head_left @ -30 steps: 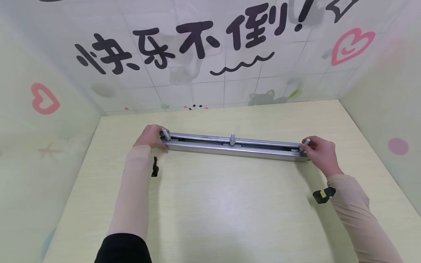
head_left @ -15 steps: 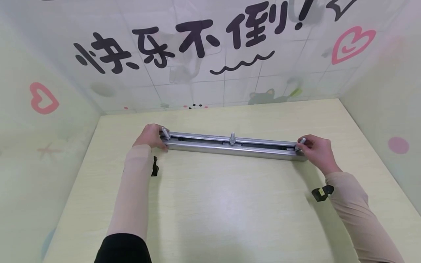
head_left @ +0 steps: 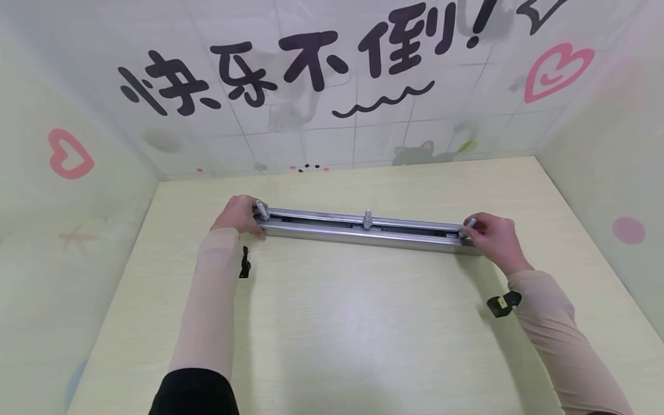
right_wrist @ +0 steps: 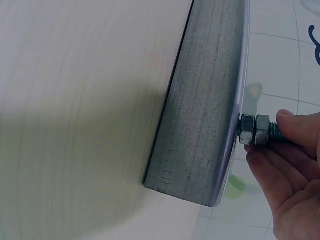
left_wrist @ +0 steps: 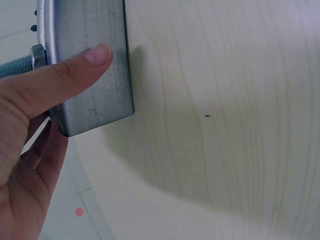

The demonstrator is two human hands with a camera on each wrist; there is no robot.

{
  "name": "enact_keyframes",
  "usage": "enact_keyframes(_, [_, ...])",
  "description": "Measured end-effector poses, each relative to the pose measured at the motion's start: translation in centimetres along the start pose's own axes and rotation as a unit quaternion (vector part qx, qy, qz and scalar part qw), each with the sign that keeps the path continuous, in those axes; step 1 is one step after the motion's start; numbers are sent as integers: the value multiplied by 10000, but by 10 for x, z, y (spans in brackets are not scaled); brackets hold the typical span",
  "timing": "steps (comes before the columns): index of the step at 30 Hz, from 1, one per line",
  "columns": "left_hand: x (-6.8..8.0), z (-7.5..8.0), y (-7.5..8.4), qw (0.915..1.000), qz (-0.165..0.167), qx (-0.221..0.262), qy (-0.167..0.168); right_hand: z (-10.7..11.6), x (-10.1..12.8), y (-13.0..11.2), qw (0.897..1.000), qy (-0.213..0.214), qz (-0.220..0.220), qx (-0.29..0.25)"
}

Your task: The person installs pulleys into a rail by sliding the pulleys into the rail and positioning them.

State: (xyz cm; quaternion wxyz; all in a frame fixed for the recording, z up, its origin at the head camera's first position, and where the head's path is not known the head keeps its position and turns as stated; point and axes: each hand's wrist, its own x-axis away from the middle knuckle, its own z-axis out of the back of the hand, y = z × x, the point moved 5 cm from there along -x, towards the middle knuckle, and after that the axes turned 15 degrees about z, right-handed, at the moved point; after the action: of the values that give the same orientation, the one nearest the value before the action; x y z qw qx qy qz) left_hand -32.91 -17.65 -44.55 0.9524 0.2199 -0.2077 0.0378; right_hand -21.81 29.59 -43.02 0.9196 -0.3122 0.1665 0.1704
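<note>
A long grey metal channel (head_left: 321, 233) with a slot along its top lies across the table. Three threaded bolts stand up from the slot: a left bolt (head_left: 261, 208), a middle bolt (head_left: 368, 219) and a right bolt (head_left: 471, 222). My left hand (head_left: 236, 216) grips the channel's left end, its thumb (left_wrist: 80, 70) pressed along the side face in the left wrist view. With thumb and fingers, my right hand (head_left: 495, 236) pinches the right bolt near the channel's other end. Two hex nuts (right_wrist: 254, 130) sit on that bolt, against the channel's slotted side.
The pale wood-grain table (head_left: 332, 323) extends in front of the channel. Printed walls close it in at the back and sides, the back wall (head_left: 311, 138) bearing large dark lettering. A small black camera (head_left: 503, 304) is strapped to the right wrist.
My right hand has moved left, sliding the right bolt a short way along the slot, away from the channel's end. The left hand and the other two bolts stay put.
</note>
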Motion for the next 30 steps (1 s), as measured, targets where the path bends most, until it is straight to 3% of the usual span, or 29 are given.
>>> enact_keyframes(8, [-3, -1, 0, 10000, 6, 15, 35, -1, 0, 4, 9999, -114, -22, 84])
enact_keyframes(23, [-2, -1, 0, 10000, -60, 8, -18, 16, -12, 3, 9946, -1034, -45, -113])
enact_keyframes(30, [-1, 0, 1, 10000, -62, -4, 11, 18, -12, 3, 9931, -1172, -39, 14])
